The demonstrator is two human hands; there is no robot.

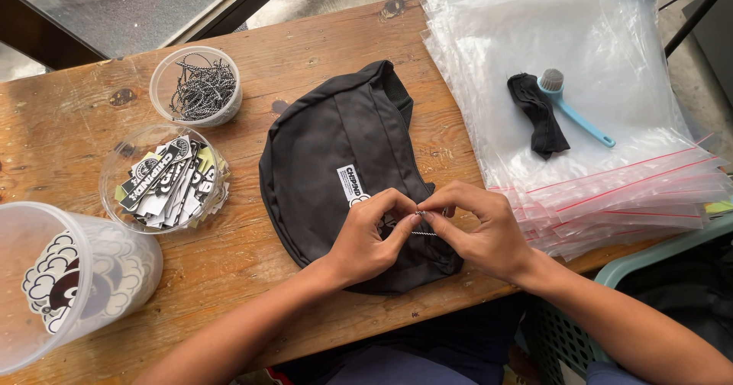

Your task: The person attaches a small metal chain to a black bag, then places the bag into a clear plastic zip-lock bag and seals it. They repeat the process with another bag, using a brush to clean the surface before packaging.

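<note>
Wooden worktop [69, 125] carrying, from left, tubs of printed tags [166, 179] and cords, then black bag [343, 171] at centre. Fastening step apparently under way, calling next for a fine threading pull: left hand [374, 236] and right hand [481, 228] pinching small metal chain [422, 215] between fingertips, touching, just over bag's lower right edge.

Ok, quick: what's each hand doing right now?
Left hand: pinched shut on the small ball chain over the black bag.
Right hand: pinching the same chain.

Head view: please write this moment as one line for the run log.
left hand: pinches small metal chain | right hand: pinches same chain | under hands: black bag on wooden table
</note>
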